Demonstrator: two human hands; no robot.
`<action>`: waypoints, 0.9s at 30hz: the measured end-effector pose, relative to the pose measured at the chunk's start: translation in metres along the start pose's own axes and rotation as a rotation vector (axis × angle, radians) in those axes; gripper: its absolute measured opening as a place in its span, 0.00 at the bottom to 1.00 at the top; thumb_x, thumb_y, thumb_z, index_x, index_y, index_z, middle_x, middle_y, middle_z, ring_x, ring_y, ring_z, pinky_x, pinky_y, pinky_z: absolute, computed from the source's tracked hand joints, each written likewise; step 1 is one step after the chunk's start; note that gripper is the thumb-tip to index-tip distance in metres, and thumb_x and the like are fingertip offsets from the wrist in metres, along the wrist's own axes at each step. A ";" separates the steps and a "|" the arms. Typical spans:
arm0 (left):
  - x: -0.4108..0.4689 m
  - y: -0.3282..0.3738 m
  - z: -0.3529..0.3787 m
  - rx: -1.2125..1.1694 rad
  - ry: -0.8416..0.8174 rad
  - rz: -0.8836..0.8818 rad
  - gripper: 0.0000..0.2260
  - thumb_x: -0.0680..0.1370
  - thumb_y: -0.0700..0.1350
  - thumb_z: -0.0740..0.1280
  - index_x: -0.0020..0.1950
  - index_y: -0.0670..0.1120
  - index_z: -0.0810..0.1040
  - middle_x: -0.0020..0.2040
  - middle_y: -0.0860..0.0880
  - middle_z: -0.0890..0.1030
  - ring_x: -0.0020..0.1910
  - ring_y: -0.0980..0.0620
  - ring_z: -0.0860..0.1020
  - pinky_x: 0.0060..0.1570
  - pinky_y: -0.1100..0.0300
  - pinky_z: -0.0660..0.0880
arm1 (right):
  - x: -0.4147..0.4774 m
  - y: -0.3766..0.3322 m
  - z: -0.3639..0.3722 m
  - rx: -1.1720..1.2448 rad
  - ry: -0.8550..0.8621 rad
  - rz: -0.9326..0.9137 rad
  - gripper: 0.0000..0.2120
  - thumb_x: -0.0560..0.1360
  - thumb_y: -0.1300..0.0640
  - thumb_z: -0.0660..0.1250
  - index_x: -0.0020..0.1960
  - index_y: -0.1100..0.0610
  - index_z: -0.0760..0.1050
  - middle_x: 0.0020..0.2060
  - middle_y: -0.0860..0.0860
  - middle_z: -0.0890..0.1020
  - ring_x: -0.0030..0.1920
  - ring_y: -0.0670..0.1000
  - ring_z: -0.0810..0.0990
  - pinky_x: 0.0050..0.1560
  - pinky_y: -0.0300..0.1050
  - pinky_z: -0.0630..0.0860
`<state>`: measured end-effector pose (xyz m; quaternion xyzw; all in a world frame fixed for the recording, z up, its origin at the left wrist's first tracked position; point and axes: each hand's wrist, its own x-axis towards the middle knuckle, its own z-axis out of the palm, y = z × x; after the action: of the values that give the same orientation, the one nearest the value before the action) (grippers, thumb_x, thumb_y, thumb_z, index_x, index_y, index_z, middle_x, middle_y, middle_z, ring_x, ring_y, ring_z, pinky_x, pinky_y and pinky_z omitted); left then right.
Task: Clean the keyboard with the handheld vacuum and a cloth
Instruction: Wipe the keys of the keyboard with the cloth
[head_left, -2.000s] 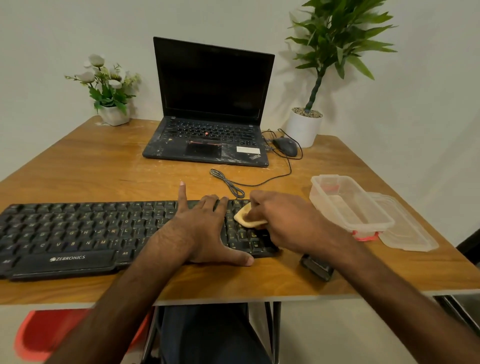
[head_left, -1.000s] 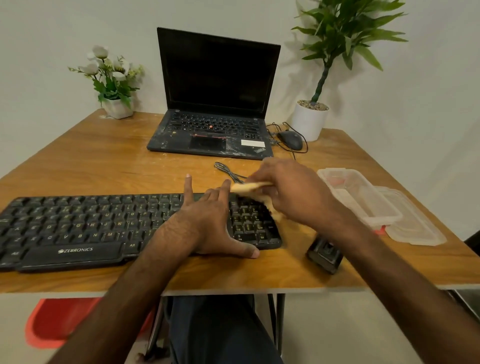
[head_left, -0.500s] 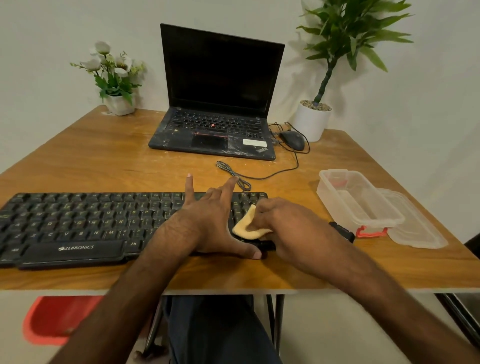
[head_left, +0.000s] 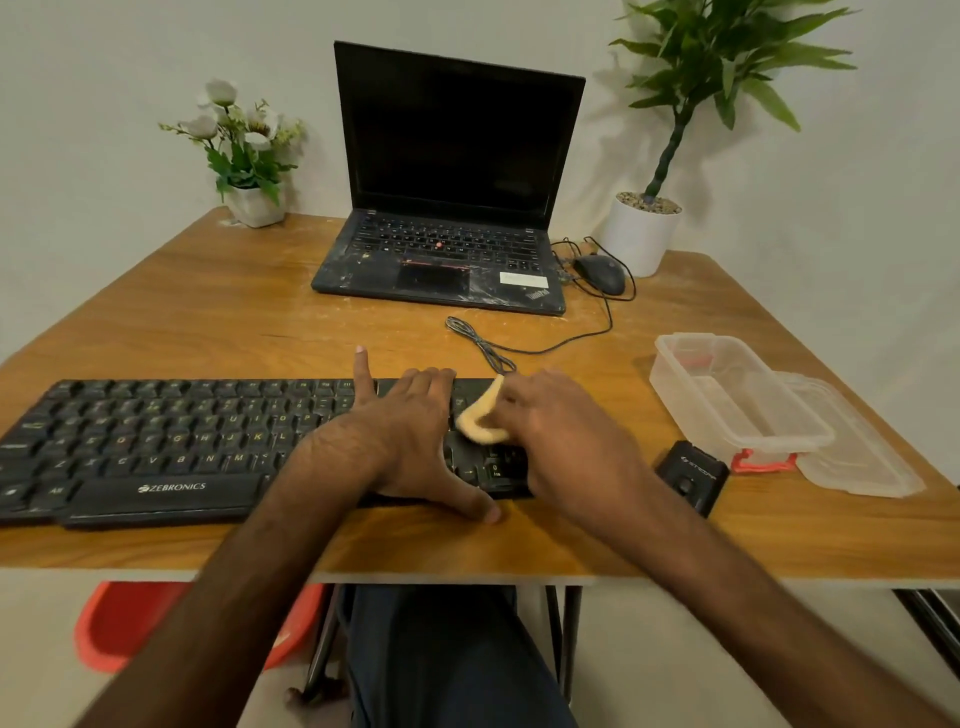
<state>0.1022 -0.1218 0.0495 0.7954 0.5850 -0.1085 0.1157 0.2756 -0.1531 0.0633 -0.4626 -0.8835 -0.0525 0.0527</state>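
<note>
Right hand (head_left: 563, 434) grip clamped on cloth (head_left: 480, 422) over keyboard (head_left: 156, 441); left hand (head_left: 402, 441) flat, container (head_left: 727, 400) near.

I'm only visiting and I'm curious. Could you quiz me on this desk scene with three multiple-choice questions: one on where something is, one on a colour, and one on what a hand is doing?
1. Where is the mouse?
A) right of the laptop, near the white pot
B) on the floor
C) on a shelf

2. What colour is the cloth?
A) blue
B) pale yellow
C) green

3. What is the left hand doing?
A) lying flat on the keyboard
B) gripping the cloth
C) raised in the air

Answers:
1 A: the mouse sits between the laptop and the pot.
2 B: the fold held by the right hand is pale yellow.
3 A: its straight fingers rest on the keys.
</note>
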 end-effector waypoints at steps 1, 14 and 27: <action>0.000 0.000 0.000 0.015 -0.007 -0.001 0.67 0.59 0.81 0.65 0.82 0.44 0.38 0.83 0.48 0.47 0.82 0.49 0.45 0.69 0.29 0.27 | -0.010 -0.004 -0.001 0.010 -0.012 -0.008 0.21 0.76 0.60 0.69 0.68 0.52 0.75 0.61 0.51 0.75 0.63 0.51 0.70 0.73 0.49 0.56; -0.003 0.003 -0.004 0.033 -0.025 -0.016 0.66 0.60 0.81 0.65 0.82 0.45 0.40 0.83 0.48 0.47 0.82 0.49 0.46 0.69 0.29 0.28 | 0.041 0.021 -0.013 0.017 0.092 0.173 0.20 0.77 0.61 0.68 0.67 0.49 0.76 0.57 0.48 0.77 0.60 0.49 0.73 0.56 0.45 0.74; -0.004 0.002 0.002 0.044 -0.004 0.004 0.66 0.60 0.81 0.64 0.82 0.44 0.38 0.83 0.48 0.45 0.82 0.49 0.44 0.68 0.28 0.28 | -0.034 0.000 -0.043 0.254 -0.286 0.136 0.15 0.77 0.58 0.70 0.62 0.46 0.80 0.56 0.42 0.78 0.56 0.44 0.75 0.58 0.45 0.75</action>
<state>0.1026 -0.1262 0.0487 0.7986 0.5808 -0.1225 0.0995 0.2968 -0.1867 0.1006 -0.5136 -0.8482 0.1291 -0.0119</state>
